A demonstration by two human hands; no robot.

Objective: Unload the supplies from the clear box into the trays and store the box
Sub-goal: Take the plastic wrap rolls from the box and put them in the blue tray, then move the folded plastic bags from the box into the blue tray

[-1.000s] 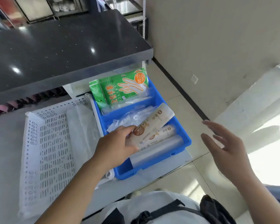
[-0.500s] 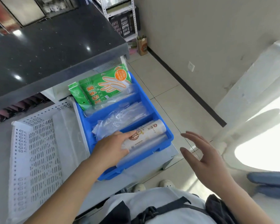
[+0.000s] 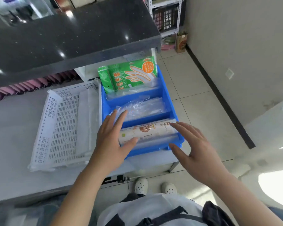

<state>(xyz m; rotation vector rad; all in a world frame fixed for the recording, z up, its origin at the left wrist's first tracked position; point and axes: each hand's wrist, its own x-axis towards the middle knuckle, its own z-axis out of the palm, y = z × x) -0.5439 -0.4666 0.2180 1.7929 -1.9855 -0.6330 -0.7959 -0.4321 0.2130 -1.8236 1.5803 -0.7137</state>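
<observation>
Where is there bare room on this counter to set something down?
Free: the grey counter left of the white perforated tray, and the strip along its near edge. Crowded: the blue tray, with green glove packs at the back, clear bags in the middle, rolls in front under both hands.

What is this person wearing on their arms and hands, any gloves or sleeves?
No gloves: the left hand and the right hand are bare, with no rings, watch or bands visible. Both forearms are bare too, with no sleeve in view along them. Lower in the view there is a light top crossed by a dark strap, and white perforated shoes.
</observation>
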